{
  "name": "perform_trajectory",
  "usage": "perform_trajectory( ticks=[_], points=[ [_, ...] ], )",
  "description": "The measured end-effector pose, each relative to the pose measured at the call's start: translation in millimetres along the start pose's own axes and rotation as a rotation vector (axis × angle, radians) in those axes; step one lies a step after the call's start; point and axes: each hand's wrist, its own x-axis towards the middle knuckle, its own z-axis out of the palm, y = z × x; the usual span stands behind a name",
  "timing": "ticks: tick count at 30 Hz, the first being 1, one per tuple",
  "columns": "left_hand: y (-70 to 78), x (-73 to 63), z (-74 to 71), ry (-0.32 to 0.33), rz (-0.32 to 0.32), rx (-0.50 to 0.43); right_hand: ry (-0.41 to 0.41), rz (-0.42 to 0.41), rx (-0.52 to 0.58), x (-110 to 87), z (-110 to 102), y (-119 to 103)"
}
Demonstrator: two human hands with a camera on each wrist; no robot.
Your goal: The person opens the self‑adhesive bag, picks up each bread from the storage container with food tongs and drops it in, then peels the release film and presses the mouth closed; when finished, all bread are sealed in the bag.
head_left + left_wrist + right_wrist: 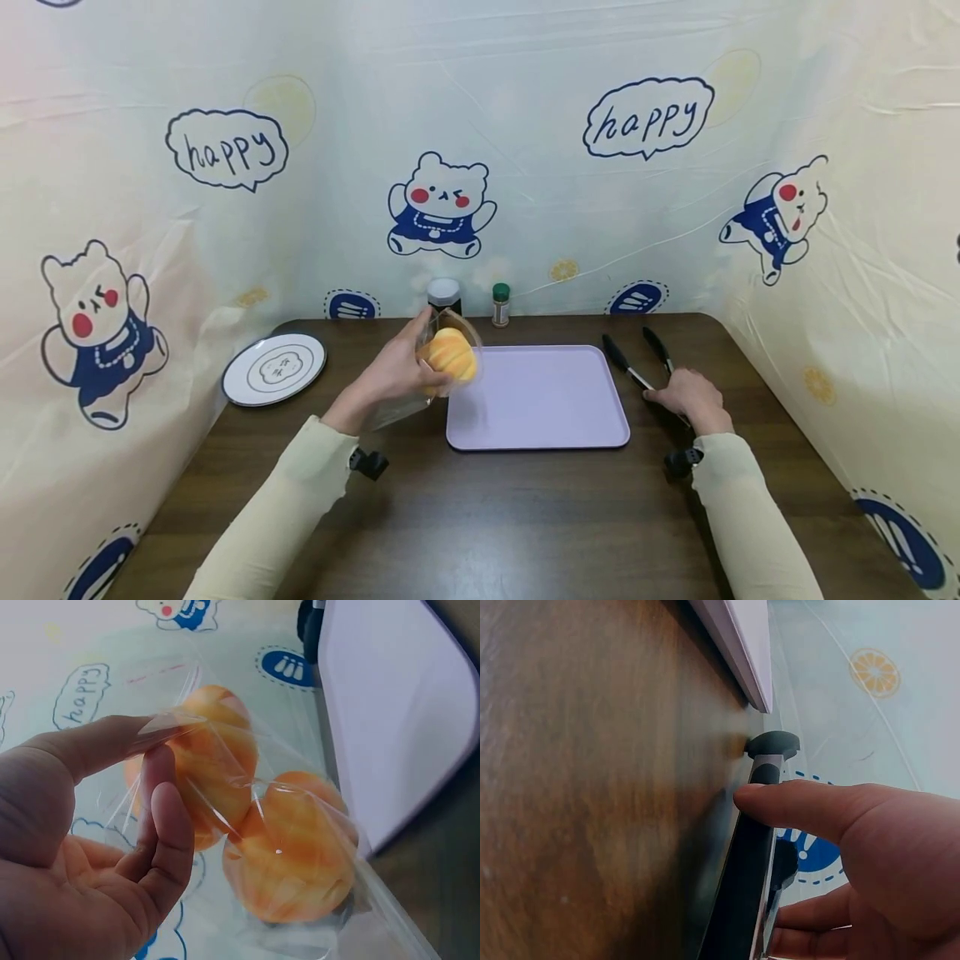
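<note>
My left hand (397, 367) pinches a clear plastic bag (399, 410) between thumb and fingers, above the left edge of a lilac tray (543, 400). Inside the bag are yellow-orange, bread-like pieces (292, 859); two rounded lumps show in the left wrist view. To the right of the tray, my right hand (693, 398) grips a pair of tongs (617, 354) with black handle ends and metal arms. In the right wrist view the thumb presses one arm (739, 892), with other fingers behind it. The tongs' handle ends stand apart and point away from me.
A white plate (242, 375) with a dark rim lies at the table's far left. Along the back edge stand a white-lidded jar (444, 292) and a small green-capped shaker bottle (501, 304). A printed curtain (525, 225) encloses the brown wooden table (510, 517) behind and at the sides.
</note>
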Motion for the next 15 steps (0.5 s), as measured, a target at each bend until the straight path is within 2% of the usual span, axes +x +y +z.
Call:
perform_trajectory(
  ticks=[6,11,15],
  points=[
    [11.5,0.6,0.3,0.051,-0.012,0.004,0.017,0.003,0.002,-0.8,-2,0],
    [19.8,0.7,-0.5,0.084,-0.011,0.008,0.108,-0.019,0.019,-5.4,-8,-8],
    [26.0,0.6,-1.3,0.088,-0.032,-0.001,0.217,-0.106,0.067,-16.1,-15,-25]
  ],
)
